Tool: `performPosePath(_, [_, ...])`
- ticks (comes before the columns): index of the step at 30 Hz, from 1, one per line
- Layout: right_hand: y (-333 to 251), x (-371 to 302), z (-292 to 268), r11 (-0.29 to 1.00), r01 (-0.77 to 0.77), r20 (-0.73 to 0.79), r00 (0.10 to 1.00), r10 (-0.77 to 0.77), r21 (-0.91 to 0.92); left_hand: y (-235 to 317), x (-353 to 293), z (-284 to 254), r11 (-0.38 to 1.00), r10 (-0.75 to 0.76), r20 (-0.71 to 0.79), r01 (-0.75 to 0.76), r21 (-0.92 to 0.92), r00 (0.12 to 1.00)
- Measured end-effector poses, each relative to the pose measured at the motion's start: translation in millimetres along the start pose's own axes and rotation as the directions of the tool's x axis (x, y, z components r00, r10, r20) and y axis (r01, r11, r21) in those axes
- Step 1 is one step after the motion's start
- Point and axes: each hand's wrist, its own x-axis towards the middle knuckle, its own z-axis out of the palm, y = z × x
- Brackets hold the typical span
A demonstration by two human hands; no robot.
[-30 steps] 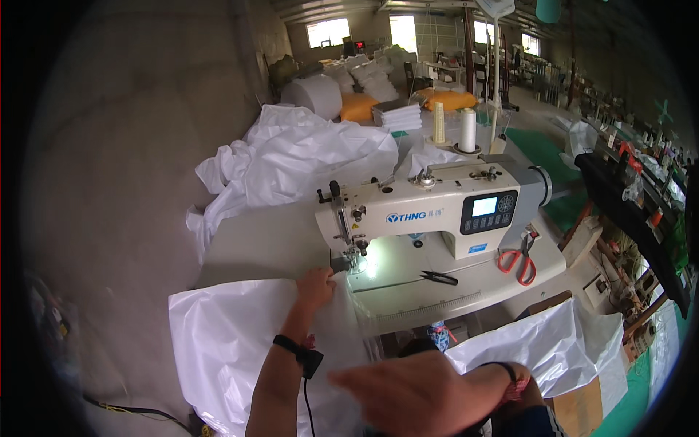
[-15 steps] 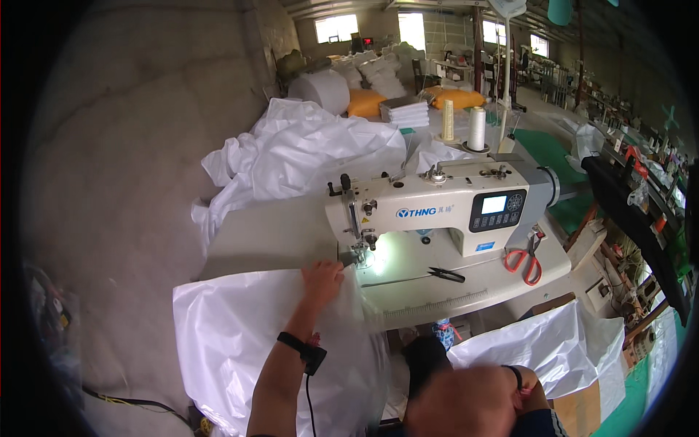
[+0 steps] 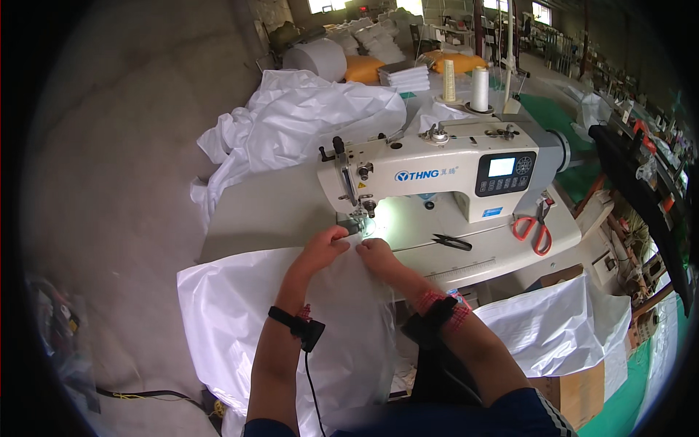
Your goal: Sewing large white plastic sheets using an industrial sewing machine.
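A sheet of white plastic-like fabric (image 3: 240, 306) hangs over the front left edge of the sewing machine table, its upper edge up by the needle. My left hand (image 3: 324, 249) pinches that edge just left of the presser foot (image 3: 363, 224). Close beside it, my right hand (image 3: 376, 255) is closed on the sheet's corner, in front of the lit needle area. The white sewing machine (image 3: 429, 171) stands over both hands, with a lit screen on its control panel (image 3: 504, 173). Fingertips of both hands partly hide the fabric they grip.
Black thread snips (image 3: 453, 242) and red-handled scissors (image 3: 534, 229) lie on the table to the right. Two thread cones (image 3: 480, 89) stand behind the machine. Crumpled white fabric (image 3: 298, 124) is heaped at the back left. More white sheeting (image 3: 542, 324) lies over a cardboard box (image 3: 580, 393) at lower right.
My right hand has come up from the lower right to the fabric edge by the needle. My left hand keeps hold beside the needle. The whole view has shifted slightly.
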Motion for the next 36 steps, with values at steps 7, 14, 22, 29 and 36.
performPosePath(7, [17.3, 7.7, 10.7, 0.981, 0.19, -0.159, 0.968, -0.194, -0.038, -0.4, 12.9, 10.2, 0.975, 0.007, 0.018, -0.011, 0.22, 1.0])
performPosePath(14, [-6.8, -15.8, 14.1, 0.977, 0.202, -0.33, 0.929, -0.168, 0.071, 10.0, 31.7, -1.1, 0.987, 0.004, 0.195, -0.035, 0.16, 0.981])
performPosePath(22, [-3.6, -10.5, 21.3, 0.985, 0.17, -0.388, 0.905, -0.173, -0.043, 14.3, 35.3, 9.6, 0.993, -0.107, 0.163, 0.112, -0.024, 0.981])
performPosePath(29, [-12.0, -24.8, 20.6, 0.718, 0.122, -0.197, 0.918, -0.344, -0.685, 5.7, 29.2, 21.4, 0.872, -0.274, 0.104, 0.293, -0.392, 0.956])
performPosePath(36, [-7.3, -34.2, 19.9, 0.917, 0.041, -0.339, 0.922, -0.187, -0.396, 0.5, 27.4, 27.1, 0.913, -0.267, 0.093, 0.282, -0.294, 0.959])
